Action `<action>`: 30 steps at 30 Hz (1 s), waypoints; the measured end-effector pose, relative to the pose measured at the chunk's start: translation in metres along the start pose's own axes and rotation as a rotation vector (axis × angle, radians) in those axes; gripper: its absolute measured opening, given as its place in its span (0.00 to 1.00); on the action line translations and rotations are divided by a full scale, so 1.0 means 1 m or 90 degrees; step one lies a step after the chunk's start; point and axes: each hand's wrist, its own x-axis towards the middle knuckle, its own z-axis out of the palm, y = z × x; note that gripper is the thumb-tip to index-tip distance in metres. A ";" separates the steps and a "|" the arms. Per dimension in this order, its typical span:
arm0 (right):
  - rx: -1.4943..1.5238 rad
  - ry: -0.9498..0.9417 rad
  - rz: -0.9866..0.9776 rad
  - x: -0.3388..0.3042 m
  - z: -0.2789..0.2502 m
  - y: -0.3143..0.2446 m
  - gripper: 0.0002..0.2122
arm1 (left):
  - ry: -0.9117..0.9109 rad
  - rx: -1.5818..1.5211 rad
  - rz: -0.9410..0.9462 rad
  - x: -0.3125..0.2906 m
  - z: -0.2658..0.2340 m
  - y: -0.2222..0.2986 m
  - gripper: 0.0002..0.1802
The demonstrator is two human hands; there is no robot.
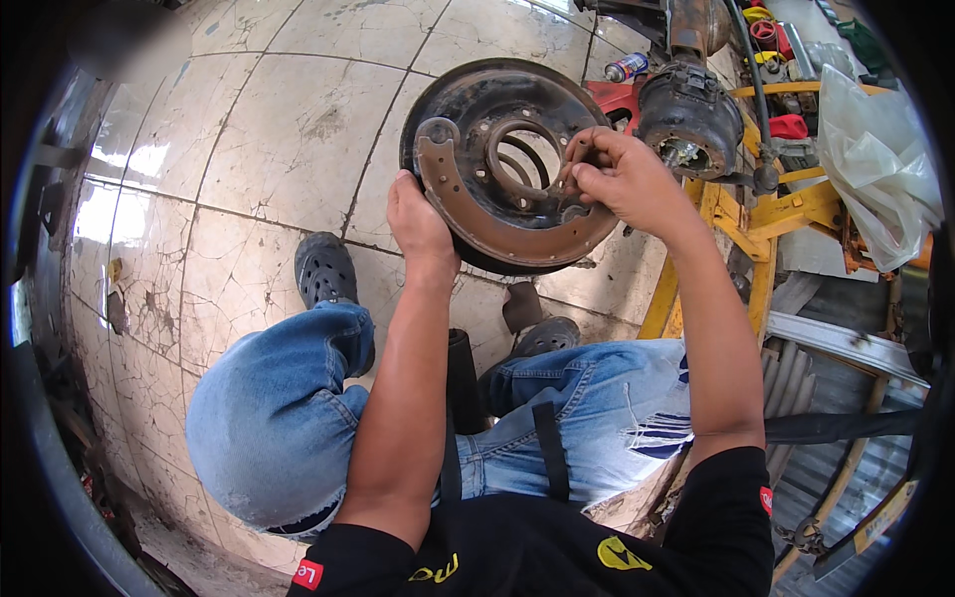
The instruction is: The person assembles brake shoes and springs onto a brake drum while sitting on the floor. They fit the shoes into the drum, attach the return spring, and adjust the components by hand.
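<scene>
A round black brake backing plate [453, 99] is held up in front of me, tilted, with a large hole in its middle. Against its near side lies a curved brown brake shoe [477, 224], rusty and dotted with small holes. My left hand [420, 224] grips the plate and the shoe at their left edge, its fingers hidden behind. Over the right side of the plate, beside the centre hole, my right hand [622, 179] is closed in a pinch. Whatever small piece its fingertips hold is too small to name.
To the right stand a greasy axle hub [691, 119] and a yellow metal stand [761, 249]. A spray can [627, 68] lies behind the plate. Clear plastic sheeting [875, 159] hangs at far right. Cracked tiles [259, 159] cover the floor; a dark block [521, 306] lies between my shoes.
</scene>
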 end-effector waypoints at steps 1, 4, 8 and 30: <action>-0.033 0.002 -0.018 0.001 0.001 0.002 0.09 | 0.008 0.010 0.001 -0.001 0.002 0.001 0.21; -0.100 0.007 -0.056 0.004 0.004 0.002 0.10 | 0.018 0.032 0.009 -0.003 0.003 0.002 0.21; -0.101 0.021 -0.071 0.003 0.005 0.001 0.11 | 0.016 0.042 0.010 0.003 -0.003 -0.001 0.21; 0.174 0.039 0.057 0.004 0.012 -0.024 0.08 | 0.041 0.054 0.032 -0.004 0.004 0.002 0.18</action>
